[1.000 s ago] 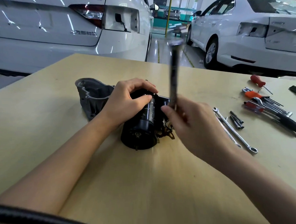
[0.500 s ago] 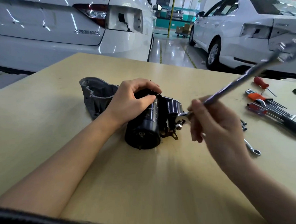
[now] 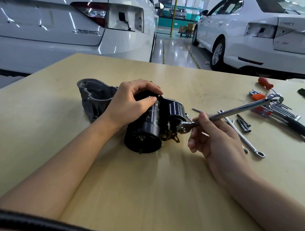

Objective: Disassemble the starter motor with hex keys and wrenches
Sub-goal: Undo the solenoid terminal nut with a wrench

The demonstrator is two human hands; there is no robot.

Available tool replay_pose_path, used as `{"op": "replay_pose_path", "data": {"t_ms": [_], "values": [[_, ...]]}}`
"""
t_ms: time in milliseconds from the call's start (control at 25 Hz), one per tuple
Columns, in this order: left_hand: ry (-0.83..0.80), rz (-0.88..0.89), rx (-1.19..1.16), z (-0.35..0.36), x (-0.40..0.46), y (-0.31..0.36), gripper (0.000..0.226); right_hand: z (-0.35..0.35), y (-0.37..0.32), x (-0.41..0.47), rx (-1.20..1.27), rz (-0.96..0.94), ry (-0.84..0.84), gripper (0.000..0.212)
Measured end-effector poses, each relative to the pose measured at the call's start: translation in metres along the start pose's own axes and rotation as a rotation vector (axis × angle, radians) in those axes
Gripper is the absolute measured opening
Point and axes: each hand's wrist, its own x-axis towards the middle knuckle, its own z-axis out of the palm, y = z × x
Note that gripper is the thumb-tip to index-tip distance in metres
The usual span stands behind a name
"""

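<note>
Head view: the starter motor (image 3: 145,126) lies on its side near the middle of the table (image 3: 116,185), the left hand (image 3: 130,105) curled over its black body, while the right hand (image 3: 216,140) pinches the shank of a combination wrench (image 3: 231,112) whose open end sits on a terminal nut at the solenoid's near end. Disassembly appears partial: loose bolts (image 3: 243,123) lie beside spare wrenches (image 3: 242,138) and hex keys (image 3: 279,109), yet the grey end housing (image 3: 94,98) looks still attached behind the motor, and solenoid and body remain joined.
</note>
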Motion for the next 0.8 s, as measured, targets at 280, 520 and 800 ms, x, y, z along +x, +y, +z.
{"op": "replay_pose_path", "data": {"t_ms": [280, 520, 800], "values": [[0.002, 0.007, -0.007, 0.0, 0.001, 0.0, 0.023, 0.005, -0.001, 0.0, -0.252, -0.15, -0.018, 0.023], [0.006, 0.02, -0.019, 0.0, 0.001, -0.003, 0.028, 0.027, -0.032, 0.008, -1.202, -0.615, -0.312, 0.027], [0.008, 0.027, -0.043, 0.0, 0.001, -0.003, 0.023, 0.034, -0.031, 0.01, -1.325, -0.686, -0.454, 0.03]]}}
